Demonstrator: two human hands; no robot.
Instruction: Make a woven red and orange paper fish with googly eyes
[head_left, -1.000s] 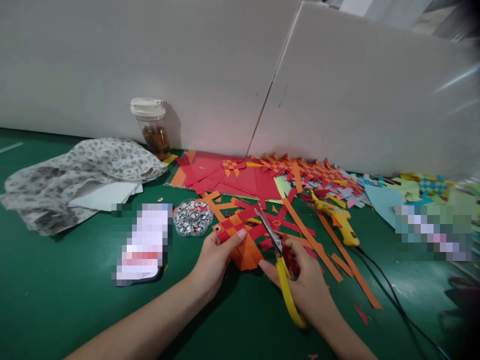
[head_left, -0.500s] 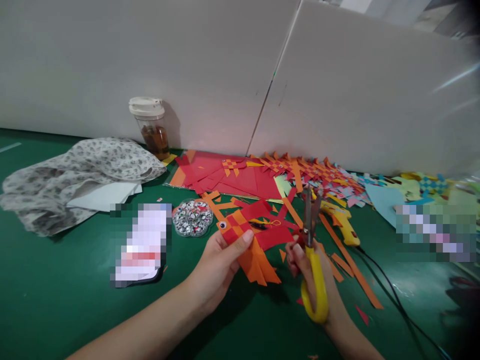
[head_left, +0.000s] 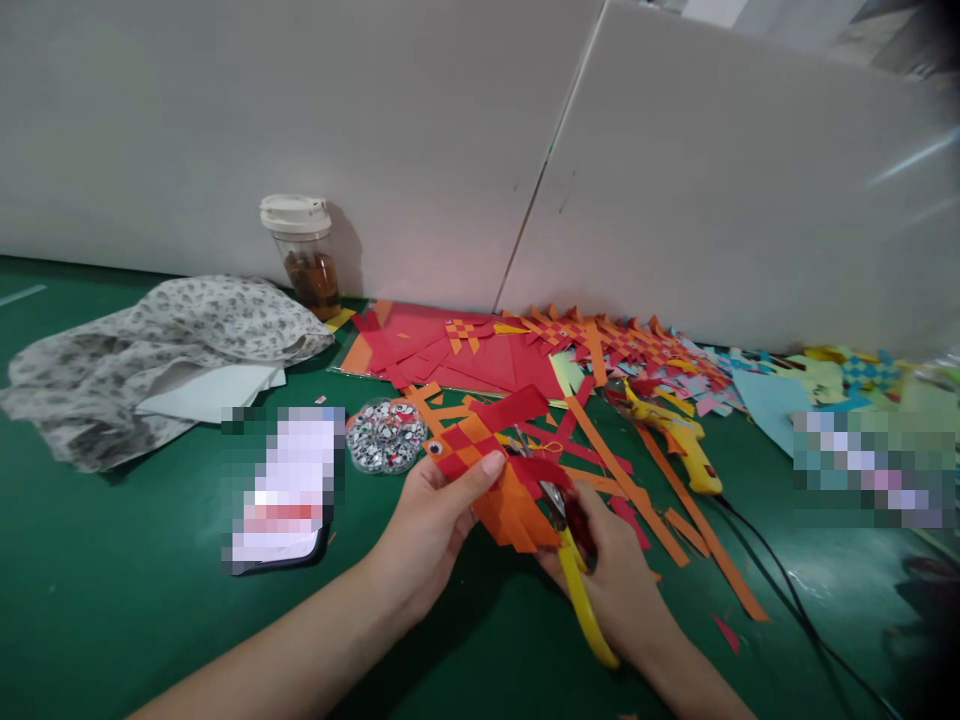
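Between the thumb and fingers of my left hand is a woven red and orange paper fish with a googly eye at its left end. Its orange tail strips hang toward me and red strips stick out to the right. My right hand is closed round a pair of scissors with yellow handles. The metal blades lie at the red strips on the fish's right side. Fingers of the right hand also sit close to the strips; whether they touch the paper I cannot tell.
A round clear case of googly eyes and a phone lie to the left. A yellow glue gun with a black cable rests right. Behind are red paper sheets, a patterned cloth and a lidded cup.
My right hand has brought the scissors left and down from an upright position to the fish's red strips. The fish has shifted slightly left in my left hand.
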